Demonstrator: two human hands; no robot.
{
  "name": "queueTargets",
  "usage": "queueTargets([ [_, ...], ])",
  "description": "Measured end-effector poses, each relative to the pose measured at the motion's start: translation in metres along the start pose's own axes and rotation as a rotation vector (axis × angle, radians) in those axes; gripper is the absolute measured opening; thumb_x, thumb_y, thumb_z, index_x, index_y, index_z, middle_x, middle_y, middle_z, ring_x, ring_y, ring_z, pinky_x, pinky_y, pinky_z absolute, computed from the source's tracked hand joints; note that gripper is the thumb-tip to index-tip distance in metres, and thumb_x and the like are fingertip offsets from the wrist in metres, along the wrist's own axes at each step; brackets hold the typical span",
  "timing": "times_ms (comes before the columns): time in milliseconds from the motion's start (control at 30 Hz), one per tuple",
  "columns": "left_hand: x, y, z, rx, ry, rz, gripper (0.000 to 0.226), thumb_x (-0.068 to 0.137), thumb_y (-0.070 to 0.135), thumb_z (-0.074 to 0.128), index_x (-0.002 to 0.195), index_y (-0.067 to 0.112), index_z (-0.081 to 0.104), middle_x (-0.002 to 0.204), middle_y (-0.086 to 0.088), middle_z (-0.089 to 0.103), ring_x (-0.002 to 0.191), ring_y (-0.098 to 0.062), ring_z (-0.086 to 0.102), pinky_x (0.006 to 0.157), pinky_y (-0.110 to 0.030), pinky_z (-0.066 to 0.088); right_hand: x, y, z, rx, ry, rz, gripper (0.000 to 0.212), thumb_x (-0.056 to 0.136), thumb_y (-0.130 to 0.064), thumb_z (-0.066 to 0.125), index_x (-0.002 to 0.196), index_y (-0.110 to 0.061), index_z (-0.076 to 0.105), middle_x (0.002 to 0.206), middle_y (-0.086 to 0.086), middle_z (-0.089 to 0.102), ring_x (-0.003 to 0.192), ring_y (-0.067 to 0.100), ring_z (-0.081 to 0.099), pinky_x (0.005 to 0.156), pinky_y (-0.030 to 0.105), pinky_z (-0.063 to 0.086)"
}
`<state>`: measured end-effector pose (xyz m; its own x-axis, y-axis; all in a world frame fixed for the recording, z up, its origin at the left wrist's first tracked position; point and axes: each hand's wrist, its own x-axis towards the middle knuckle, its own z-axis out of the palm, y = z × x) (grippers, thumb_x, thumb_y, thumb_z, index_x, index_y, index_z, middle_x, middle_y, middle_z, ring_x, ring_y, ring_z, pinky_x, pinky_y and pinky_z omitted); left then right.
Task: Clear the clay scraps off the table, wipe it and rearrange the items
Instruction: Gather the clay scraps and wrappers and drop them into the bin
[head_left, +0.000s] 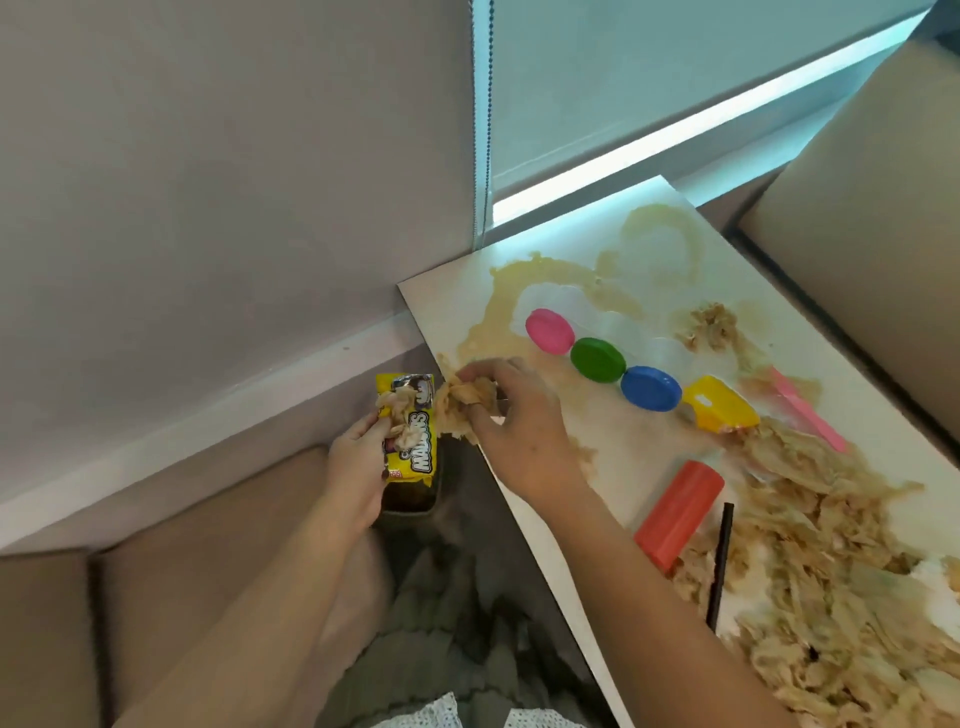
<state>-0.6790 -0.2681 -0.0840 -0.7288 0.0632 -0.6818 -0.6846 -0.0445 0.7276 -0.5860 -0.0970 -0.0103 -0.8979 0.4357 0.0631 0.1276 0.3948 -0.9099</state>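
Left hand (358, 467), one wrapper (418, 454); three lids (597, 359)

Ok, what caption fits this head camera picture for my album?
Right hand holds clay scraps at the table edge beside a yellow wrapper gripped by the left hand.

Left hand (358, 467) and right hand (519, 431) on bare forearms (654, 603) — a grey-olive ruffled garment (457, 623) below (white dotted fabric (431, 716) nearest).

One view only, your head-worn wide-angle camera, looking forward and steeply down, close above your left hand (358, 462) and right hand (519, 431) at a corner of the table (449, 301), tabletop slanting right, wall (234, 182) ahead.
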Motion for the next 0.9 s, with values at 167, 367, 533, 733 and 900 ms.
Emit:
queueTargets([
  [167,0.036,-0.005,-0.044,0.088,0.084,0.018,0.024,0.104,0.011,0.055,0.121,0.013,0.070,0.091,-0.005,0.080,0.080,-0.021,0.077,0.072,-0.036,0.061,0.015,0.011,0.067,-0.026,-0.120,0.026,0.031,0.088,-0.004,0.069,0.111,-0.024,0.069,0.106,-0.007,0.059,0.091,-0.001,0.053,0.078,0.002,0.036],
  [367,0.117,-0.049,-0.086,0.311,0.148,0.010,0.024,0.098,0.022,0.062,0.120,0.022,0.073,0.097,-0.003,0.080,0.089,-0.027,0.078,0.087,-0.051,0.061,0.033,0.087,0.162,-0.042,-0.192,0.151,0.027,0.091,-0.006,0.069,0.109,-0.025,0.065,0.108,-0.005,0.056,0.092,0.002,0.057,0.076,0.007,0.043],
  [533,0.192,-0.107,-0.111,0.437,0.214,-0.028,0.037,0.087,0.037,0.066,0.122,0.028,0.074,0.101,0.002,0.079,0.091,-0.021,0.076,0.088,-0.049,0.062,0.042,0.170,0.231,-0.008,-0.208,0.355,0.030,0.090,-0.002,0.069,0.108,-0.025,0.064,0.111,-0.005,0.056,0.094,0.000,0.057,0.080,0.008,0.044],
  [733,0.252,-0.147,-0.120,0.627,0.279,-0.019,0.033,0.098,0.022,0.062,0.130,0.022,0.069,0.119,-0.001,0.073,0.098,-0.014,0.064,0.072,-0.023,0.047,0.054,0.269,0.308,0.025,-0.235,0.615,0.031,0.090,-0.006,0.070,0.112,-0.027,0.063,0.116,-0.004,0.063,0.105,0.010,0.062,0.079,0.019,0.051],
  [900,0.285,-0.173,-0.132,0.682,0.357,-0.071,0.033,0.095,0.017,0.066,0.128,0.014,0.067,0.116,-0.006,0.072,0.102,-0.023,0.067,0.079,-0.029,0.048,0.060,0.320,0.342,0.142,-0.515,0.891,0.057,0.090,-0.002,0.068,0.140,-0.026,0.052,0.124,-0.005,0.058,0.116,0.018,0.053,0.107,0.043,0.047],
])
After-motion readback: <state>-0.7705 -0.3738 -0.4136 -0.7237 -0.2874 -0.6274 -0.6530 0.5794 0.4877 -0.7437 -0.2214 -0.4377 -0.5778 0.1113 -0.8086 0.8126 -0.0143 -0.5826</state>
